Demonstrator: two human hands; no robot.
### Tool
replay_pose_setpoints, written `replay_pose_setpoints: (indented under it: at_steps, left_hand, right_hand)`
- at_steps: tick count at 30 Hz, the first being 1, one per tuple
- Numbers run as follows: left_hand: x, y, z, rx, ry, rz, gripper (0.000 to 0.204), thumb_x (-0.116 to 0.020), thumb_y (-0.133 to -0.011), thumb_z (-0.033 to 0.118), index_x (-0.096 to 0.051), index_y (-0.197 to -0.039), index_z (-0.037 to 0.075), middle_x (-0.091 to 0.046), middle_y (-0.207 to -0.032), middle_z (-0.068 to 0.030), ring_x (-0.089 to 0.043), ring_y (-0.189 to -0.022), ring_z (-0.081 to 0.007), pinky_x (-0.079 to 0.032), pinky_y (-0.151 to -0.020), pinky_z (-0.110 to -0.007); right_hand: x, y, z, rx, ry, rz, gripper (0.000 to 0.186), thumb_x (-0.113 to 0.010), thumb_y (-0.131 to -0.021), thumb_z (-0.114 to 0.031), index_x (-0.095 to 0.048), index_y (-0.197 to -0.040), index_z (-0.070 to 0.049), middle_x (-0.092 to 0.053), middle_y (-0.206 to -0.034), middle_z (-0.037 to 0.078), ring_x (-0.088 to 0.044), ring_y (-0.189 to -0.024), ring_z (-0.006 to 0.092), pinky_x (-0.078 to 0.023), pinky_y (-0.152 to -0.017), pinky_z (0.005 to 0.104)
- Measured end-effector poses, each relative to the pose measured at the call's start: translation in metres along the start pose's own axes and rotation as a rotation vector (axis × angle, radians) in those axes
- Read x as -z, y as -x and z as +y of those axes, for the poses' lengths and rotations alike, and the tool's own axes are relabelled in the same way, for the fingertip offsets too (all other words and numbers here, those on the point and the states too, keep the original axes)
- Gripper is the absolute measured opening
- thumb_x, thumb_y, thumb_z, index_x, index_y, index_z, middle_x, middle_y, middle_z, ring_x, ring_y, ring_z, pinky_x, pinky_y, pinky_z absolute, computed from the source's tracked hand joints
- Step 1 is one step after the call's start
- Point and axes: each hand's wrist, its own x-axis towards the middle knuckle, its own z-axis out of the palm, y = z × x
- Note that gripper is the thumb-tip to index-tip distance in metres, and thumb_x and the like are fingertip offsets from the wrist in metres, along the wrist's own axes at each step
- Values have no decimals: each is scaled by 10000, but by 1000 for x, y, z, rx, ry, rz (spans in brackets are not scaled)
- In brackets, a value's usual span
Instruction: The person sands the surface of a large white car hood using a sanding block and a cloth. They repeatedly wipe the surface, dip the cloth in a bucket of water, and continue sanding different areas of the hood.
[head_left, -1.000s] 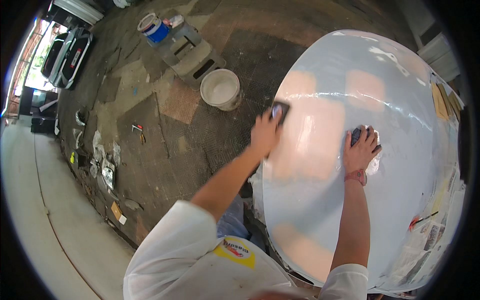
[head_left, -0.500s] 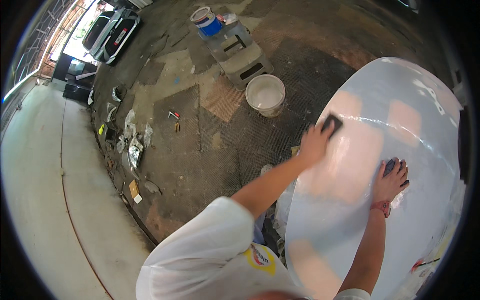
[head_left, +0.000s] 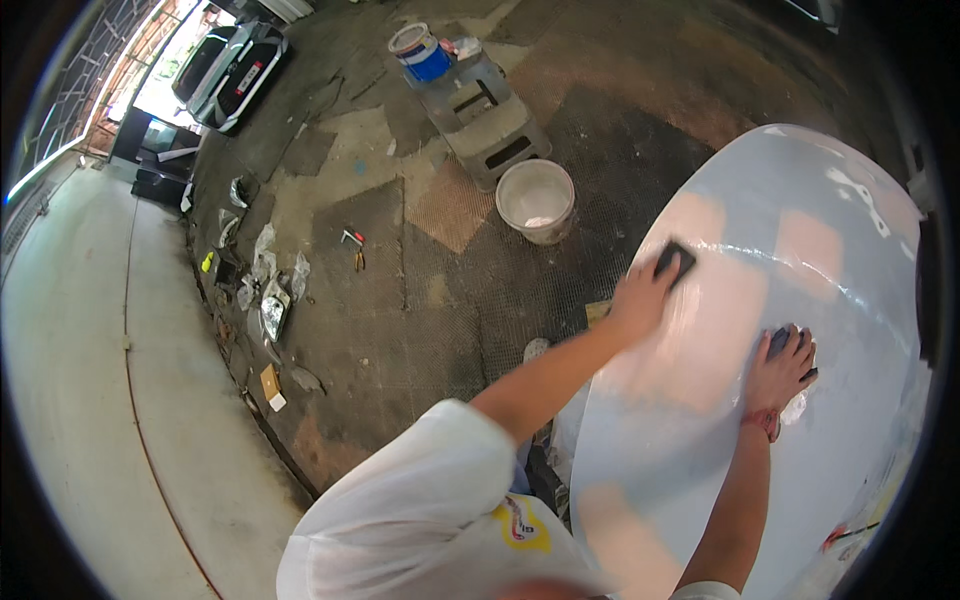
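Note:
A large curved car panel (head_left: 640,455), pale grey with peach-coloured patches, fills the right side, its surface wet and shiny. My left hand (head_left: 640,298) grips a small black sanding block (head_left: 679,263) and presses it on the panel near its left edge, over a peach patch. Farther right, my right hand (head_left: 776,375) lies on the panel with its fingers bent over a dark pad (head_left: 778,342). Most of that pad is hidden under the fingers, so its exact kind does not show. A red band circles my right wrist.
Left of the panel, a white bucket (head_left: 536,200) stands on the floor beside a grey step stool (head_left: 487,125) bearing a blue-and-white can (head_left: 424,58). Hand tools (head_left: 356,248) and a headlamp (head_left: 274,312) lie farther left, near the pale wall (head_left: 70,400). A car (head_left: 228,78) is parked at the back.
My left hand has slid the sanding block a little to the right on the panel. My right hand stays in nearly the same place. The whole view has shifted slightly.

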Motion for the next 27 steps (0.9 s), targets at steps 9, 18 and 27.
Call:
replay_pose_setpoints:
  at_steps: [9,18,27]
  left_hand:
    - [11,8,5,0,-40,-24,710,-651,-1017,198,-380,-1673,206,-476,-1564,-219,-539,-1329,-415,-502,-1041,-561]
    - [6,137,20,-115,-155,-226,754,-650,-1007,173,-348,-1694,241,-460,-1578,-220,-543,-1322,-413,-508,-1038,-556]
    - [11,-34,1,140,-60,-44,720,-654,-1007,194,-372,-1669,202,-474,-1566,-235,-526,-1352,-443,-508,-1048,-576]
  right_hand:
    - [-9,3,8,14,-7,71,557,-508,-1094,-517,-520,-1523,-161,-446,-1644,89,-366,-1561,333,-262,-1235,656]
    - [-3,3,12,-58,-21,-10,554,-518,-1092,-510,-527,-1516,-155,-442,-1650,90,-351,-1570,332,-251,-1240,663]
    - [0,3,-1,26,-8,25,555,-522,-1091,-511,-522,-1526,-166,-443,-1648,88,-358,-1566,333,-243,-1247,664]
